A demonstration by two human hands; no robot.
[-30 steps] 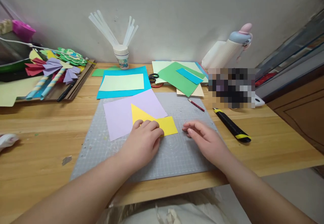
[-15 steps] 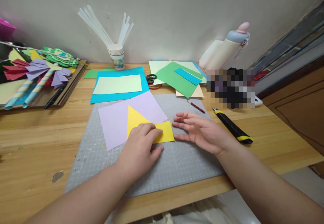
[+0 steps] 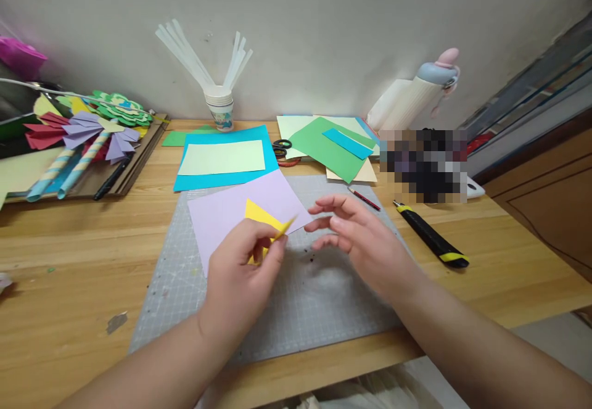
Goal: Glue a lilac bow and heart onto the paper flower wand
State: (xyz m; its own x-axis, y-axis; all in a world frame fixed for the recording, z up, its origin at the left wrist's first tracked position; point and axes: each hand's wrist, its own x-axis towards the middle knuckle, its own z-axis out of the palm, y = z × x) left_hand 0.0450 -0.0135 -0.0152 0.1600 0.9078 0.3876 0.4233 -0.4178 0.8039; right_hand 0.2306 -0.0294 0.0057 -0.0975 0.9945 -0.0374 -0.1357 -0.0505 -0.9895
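My left hand (image 3: 245, 267) pinches a folded sheet of yellow paper (image 3: 261, 216) between thumb and fingers, tilted up off the mat. Part of the yellow paper is hidden behind the fingers. Beneath it, a lilac sheet (image 3: 217, 214) lies on the grey cutting mat (image 3: 319, 310). To the right, my right hand (image 3: 365, 242) hovers over the mat with its fingers apart and curved, holding nothing. Its fingertips are close to the lilac sheet's right corner and apart from the yellow paper.
Behind the mat lie blue paper (image 3: 185, 182), green paper (image 3: 319, 144) and scissors (image 3: 281, 145). A pencil (image 3: 364, 198) and a black-yellow cutter (image 3: 430, 235) are at the right. A paper cup (image 3: 220, 113) holds straws. Paper crafts (image 3: 87, 140) sit left; a bottle (image 3: 411, 103) stands back right.
My left hand has gripped the yellow paper and raised its right part off the mat, tilting it. My right hand stays open beside it, fingers a little more curved. The view has shifted slightly.
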